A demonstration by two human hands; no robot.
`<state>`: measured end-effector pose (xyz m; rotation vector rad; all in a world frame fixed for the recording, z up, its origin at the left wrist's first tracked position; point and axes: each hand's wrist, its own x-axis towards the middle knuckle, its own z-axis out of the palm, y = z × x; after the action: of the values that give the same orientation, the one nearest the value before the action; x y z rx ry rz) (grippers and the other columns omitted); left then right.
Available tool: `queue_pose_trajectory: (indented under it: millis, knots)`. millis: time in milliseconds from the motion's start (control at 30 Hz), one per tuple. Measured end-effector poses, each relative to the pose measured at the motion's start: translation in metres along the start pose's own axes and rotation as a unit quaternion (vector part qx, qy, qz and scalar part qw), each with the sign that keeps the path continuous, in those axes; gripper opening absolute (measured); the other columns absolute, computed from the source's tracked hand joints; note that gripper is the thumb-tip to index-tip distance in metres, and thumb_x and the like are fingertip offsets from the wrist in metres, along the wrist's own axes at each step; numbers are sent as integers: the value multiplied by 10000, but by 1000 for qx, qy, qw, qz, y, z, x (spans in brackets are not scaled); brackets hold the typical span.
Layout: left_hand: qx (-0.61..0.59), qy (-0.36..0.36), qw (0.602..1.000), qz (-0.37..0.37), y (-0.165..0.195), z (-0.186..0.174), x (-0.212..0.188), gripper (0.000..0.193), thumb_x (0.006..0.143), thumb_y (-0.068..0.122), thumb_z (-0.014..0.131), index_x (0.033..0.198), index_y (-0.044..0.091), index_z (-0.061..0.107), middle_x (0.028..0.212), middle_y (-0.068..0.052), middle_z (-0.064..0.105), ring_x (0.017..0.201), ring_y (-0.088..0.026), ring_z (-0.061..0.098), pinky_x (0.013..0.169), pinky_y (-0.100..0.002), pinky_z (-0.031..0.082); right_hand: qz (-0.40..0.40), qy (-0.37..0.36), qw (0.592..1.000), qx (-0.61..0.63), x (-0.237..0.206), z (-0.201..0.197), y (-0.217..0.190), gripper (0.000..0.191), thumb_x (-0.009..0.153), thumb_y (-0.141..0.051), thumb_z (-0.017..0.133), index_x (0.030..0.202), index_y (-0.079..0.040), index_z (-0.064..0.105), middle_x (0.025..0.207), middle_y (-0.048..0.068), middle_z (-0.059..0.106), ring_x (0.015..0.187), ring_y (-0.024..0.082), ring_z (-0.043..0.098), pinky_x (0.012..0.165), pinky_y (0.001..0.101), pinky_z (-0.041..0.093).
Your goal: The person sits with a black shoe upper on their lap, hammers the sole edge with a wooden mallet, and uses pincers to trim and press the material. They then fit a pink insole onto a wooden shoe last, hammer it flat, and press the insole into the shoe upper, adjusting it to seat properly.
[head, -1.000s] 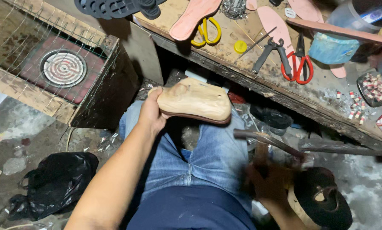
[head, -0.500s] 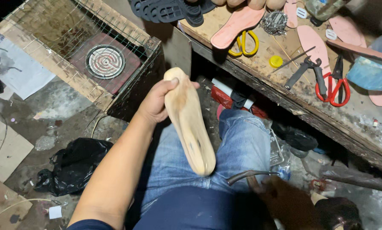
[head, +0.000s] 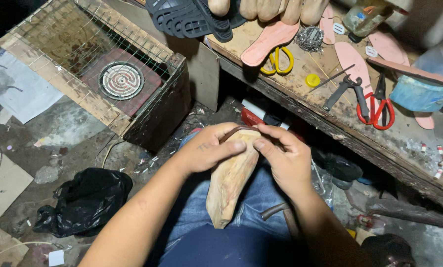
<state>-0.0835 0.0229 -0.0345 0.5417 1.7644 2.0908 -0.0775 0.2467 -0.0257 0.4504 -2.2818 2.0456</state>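
A seated person in blue jeans [head: 261, 198] holds a wooden shoe form [head: 230, 180] over the lap, its long body running from the fingers at 12 o'clock down toward the knees at 6. The left hand [head: 206, 151] is clamped around the upper end of the form from 9 o'clock, thumb laid across its top. The right hand [head: 286, 158] closes on the same end from 3 o'clock, its fingertips meeting the left thumb over a thin dark brown strip [head: 236, 131] that curves over the top of the form.

At 10 o'clock from the hands stands a wooden box [head: 147, 113] on the floor, covered with wire mesh; inside it sits a round coil heater [head: 120, 80] on a reddish plate. At 8 o'clock a black plastic bag [head: 83, 200] lies crumpled on the floor; what it holds cannot be told.

The worktop [head: 330, 113] runs from 12 to 3 o'clock. On it lie yellow-handled scissors [head: 277, 60], a small yellow cap [head: 312, 79], pink insoles [head: 352, 62], grey pliers [head: 347, 89] and red-handled scissors [head: 377, 106]. A clear bottle [head: 367, 17] with a coloured label stands at the far edge, its contents unclear. At 3 o'clock a pale blue tub [head: 419, 94] rests near the right border.
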Motion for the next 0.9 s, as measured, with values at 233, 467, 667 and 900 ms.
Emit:
queue_pose_trajectory:
  millis: [233,467,667,900]
  knots:
    - [-236,27,969,-61,-25,5,-10,507,1087,369,440,1357,-29,600,1229,-125,698,1093,-185,664,986,-356,521,-40,10,987,155,-14,14,14,171,976,51,692,1140,27,649,1270,184,694,1197,235,677,1073,360,538]
    - [-244,22,968,-62,-21,9,-12,518,1092,371,434,1351,-45,602,1223,-143,704,1087,-196,672,977,-361,527,-73,24,994,82,-19,10,16,160,951,89,707,1100,47,671,1253,193,679,1179,241,666,1076,361,526]
    - [-215,19,975,-58,-21,10,-11,525,1099,378,420,1348,-44,608,1204,-138,708,1073,-189,669,971,-355,527,-51,7,990,131,-16,10,7,180,959,77,712,1129,40,666,1256,156,674,1146,209,665,1037,333,538]
    - [-189,19,981,-33,-37,15,-9,539,1094,372,498,1426,-52,522,1315,-158,635,1209,-201,606,1065,-363,477,17,-150,988,-8,3,-19,-11,398,843,-1,766,1224,24,654,1118,65,620,1079,140,596,966,274,465]
